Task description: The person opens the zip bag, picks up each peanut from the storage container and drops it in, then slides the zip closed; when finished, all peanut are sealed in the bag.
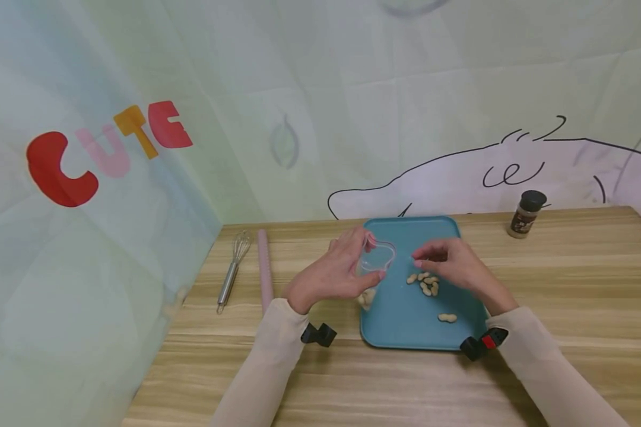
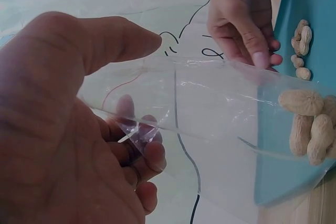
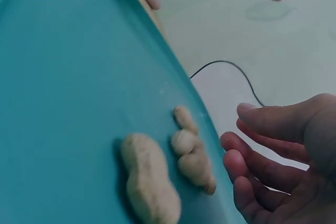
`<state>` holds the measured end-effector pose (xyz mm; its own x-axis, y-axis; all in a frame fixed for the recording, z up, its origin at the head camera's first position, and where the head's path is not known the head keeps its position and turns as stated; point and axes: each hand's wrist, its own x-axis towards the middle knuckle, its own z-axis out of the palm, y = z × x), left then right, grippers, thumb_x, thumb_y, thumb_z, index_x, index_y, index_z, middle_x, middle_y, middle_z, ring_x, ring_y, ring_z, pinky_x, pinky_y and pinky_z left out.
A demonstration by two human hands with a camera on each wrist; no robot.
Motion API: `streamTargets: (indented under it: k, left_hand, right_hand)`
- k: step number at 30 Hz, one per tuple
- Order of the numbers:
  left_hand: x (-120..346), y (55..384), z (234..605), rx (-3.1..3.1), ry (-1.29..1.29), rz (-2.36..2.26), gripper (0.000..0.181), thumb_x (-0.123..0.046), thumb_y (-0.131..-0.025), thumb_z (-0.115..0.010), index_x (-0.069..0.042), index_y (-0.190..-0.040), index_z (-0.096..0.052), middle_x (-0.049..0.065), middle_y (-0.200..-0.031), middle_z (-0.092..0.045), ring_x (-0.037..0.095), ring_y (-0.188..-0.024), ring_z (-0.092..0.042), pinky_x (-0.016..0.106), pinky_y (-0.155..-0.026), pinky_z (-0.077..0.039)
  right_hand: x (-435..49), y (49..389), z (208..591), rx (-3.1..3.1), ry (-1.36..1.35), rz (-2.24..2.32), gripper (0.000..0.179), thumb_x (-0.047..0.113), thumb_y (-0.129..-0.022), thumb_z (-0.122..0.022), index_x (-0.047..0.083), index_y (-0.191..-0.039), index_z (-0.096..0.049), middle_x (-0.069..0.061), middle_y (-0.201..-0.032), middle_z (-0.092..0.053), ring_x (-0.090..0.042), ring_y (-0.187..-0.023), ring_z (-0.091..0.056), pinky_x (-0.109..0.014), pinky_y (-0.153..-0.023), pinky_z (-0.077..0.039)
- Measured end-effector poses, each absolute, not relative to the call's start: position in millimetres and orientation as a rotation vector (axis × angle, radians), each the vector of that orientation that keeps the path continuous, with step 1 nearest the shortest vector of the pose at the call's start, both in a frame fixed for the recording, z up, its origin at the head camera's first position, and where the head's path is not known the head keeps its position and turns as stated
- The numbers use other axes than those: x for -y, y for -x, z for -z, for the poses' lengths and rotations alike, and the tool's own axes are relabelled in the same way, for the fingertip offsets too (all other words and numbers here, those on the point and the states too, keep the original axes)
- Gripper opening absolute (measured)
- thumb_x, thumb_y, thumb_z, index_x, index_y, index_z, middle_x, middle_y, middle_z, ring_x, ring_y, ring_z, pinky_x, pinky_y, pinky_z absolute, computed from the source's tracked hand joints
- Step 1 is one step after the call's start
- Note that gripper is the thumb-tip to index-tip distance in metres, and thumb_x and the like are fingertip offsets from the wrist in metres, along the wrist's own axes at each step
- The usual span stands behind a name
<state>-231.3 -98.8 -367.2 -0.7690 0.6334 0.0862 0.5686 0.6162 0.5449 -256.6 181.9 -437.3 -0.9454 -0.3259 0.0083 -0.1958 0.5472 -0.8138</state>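
A clear plastic bag [image 1: 378, 256] with a pinkish edge at its mouth hangs from my left hand [image 1: 339, 267], its mouth spread between thumb and fingers. Several unshelled peanuts [image 2: 310, 124] lie in the bottom of this bag, beside the tray's left edge. My right hand [image 1: 448, 264] hovers over the blue tray [image 1: 406, 326], fingers loosely bent. In the right wrist view nothing shows between its thumb and fingertips [image 3: 233, 163]. Just below it on the tray is a small cluster of peanuts [image 1: 426, 281]. One more peanut [image 1: 447, 318] lies apart, nearer the front.
To the left on the wooden table [image 1: 320, 379] lie a wire whisk [image 1: 234, 270] and a pink stick [image 1: 265, 267]. At the back right stands a spice jar [image 1: 526, 214] with a black lid. A printed cloth [image 1: 320, 107] hangs behind the table.
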Motion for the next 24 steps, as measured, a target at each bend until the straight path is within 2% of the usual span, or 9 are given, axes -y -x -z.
streamTargets:
  k: [3,6,13,24]
  left_hand:
    - [98.5,230.6,366.4,-2.719,-1.018,-0.856,0.042,-0.033,-0.099,-0.065,-0.008,-0.126,-0.045,0.01,-0.121,-0.053,0.034,-0.119,-0.055,0.043,-0.097,-0.036]
    - [98.2,230.4,366.0,-2.716,-1.02,-0.863,0.041,-0.032,-0.099,-0.065,-0.007,-0.126,-0.045,0.01,-0.121,-0.053,0.035,-0.119,-0.055,0.043,-0.097,-0.035]
    - [97.4,230.3,366.1,-2.723,-1.033,-0.858,0.04,-0.032,-0.099,-0.064,-0.007,-0.125,-0.045,0.01,-0.12,-0.052,0.032,-0.117,-0.054,0.042,-0.096,-0.035]
    - [97.2,228.5,365.5,-2.727,-1.027,-0.847,0.041,-0.031,-0.099,-0.066,-0.007,-0.125,-0.045,0.01,-0.119,-0.053,0.03,-0.116,-0.054,0.042,-0.096,-0.035]
  right_hand:
    - [-184.4,258.6,441.9,-2.62,0.434,1.31,0.027,0.019,-0.102,-0.074,0.003,-0.123,-0.077,-0.017,-0.119,-0.078,-0.023,-0.105,-0.071,-0.037,-0.089,-0.059]
    - [-185.9,261.6,446.4,-2.596,0.444,1.278,0.027,0.019,-0.101,-0.074,0.003,-0.122,-0.078,-0.016,-0.117,-0.079,-0.021,-0.101,-0.07,-0.037,-0.088,-0.058]
    - [-186.9,265.8,454.0,-2.577,0.551,1.245,0.026,0.015,-0.099,-0.075,0.001,-0.12,-0.079,-0.012,-0.107,-0.079,-0.017,-0.089,-0.064,-0.026,-0.074,-0.052]
    - [-179.2,262.6,457.0,-2.64,0.586,1.18,0.023,0.016,-0.096,-0.077,0.006,-0.116,-0.082,-0.001,-0.082,-0.072,-0.012,-0.069,-0.055,-0.024,-0.058,-0.042]
